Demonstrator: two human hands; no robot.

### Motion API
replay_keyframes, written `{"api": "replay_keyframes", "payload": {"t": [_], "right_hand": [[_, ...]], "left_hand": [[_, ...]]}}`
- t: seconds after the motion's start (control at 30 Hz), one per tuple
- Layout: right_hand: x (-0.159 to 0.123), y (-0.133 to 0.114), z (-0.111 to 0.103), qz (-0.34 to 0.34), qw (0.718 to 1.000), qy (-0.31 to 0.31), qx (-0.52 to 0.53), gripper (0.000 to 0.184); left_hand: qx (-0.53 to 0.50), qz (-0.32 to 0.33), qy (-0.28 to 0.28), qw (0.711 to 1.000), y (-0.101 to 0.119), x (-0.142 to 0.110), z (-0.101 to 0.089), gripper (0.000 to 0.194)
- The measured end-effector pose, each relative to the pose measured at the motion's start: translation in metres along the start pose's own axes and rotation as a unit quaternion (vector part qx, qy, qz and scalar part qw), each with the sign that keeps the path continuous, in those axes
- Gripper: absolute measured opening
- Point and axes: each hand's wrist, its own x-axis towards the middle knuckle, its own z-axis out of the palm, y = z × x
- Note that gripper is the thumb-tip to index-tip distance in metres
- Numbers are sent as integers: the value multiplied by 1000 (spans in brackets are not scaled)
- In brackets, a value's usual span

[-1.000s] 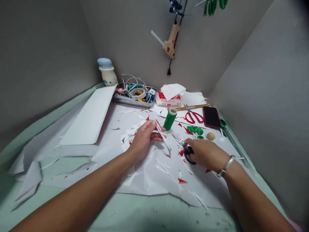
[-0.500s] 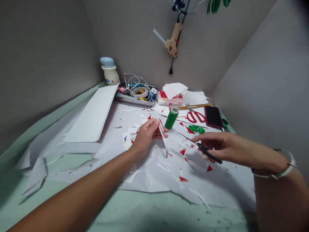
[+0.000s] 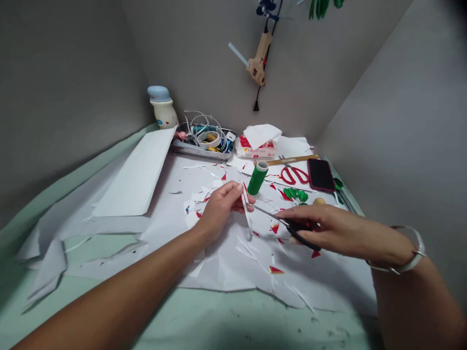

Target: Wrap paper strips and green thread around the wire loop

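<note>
My left hand (image 3: 220, 208) pinches a narrow white paper strip (image 3: 247, 210) with a red edge, which hangs down from my fingertips. My right hand (image 3: 321, 227) grips black-handled scissors (image 3: 288, 224), raised above the table. Their blades point left and the tips reach the strip just below my left fingers. A green roll (image 3: 257, 178) lies just behind my left hand. White paper sheets (image 3: 233, 262) strewn with white slivers and small red triangles cover the table beneath both hands.
At the back stand a metal tray (image 3: 204, 146) of tape and cables, a small bottle (image 3: 163, 108) and a tissue pack (image 3: 257, 146). Red scissors (image 3: 294, 174), a ruler (image 3: 292, 161) and a phone (image 3: 320, 175) lie at the right. A glue gun (image 3: 257, 63) hangs on the wall.
My right hand lifted the black scissors off the table and carried them left, so the blades now meet the strip. My left hand kept holding the strip in place.
</note>
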Motion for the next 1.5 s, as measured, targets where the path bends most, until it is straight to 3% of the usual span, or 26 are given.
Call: {"api": "replay_keyframes", "payload": {"t": [0.33, 0.77, 0.97, 1.3, 1.4, 1.5], "right_hand": [[7, 0, 2, -1, 999, -30, 29, 41], [10, 7, 4, -18, 999, 7, 44, 41], [8, 8, 5, -17, 1000, 14, -12, 42], [9, 20, 12, -5, 994, 82, -73, 43], [10, 23, 13, 14, 991, 91, -93, 42], [13, 28, 16, 84, 984, 91, -129, 37]], "left_hand": [[23, -6, -19, 1000, 3, -4, 3, 29], [46, -14, -25, 999, 3, -5, 5, 32], [16, -22, -26, 999, 2, -4, 5, 31], [-50, -23, -2, 998, -1, 1, 0, 27], [-57, -23, 8, 998, 1, 1, -1, 26], [-65, -24, 31, 997, 5, 2, -1, 24]]}}
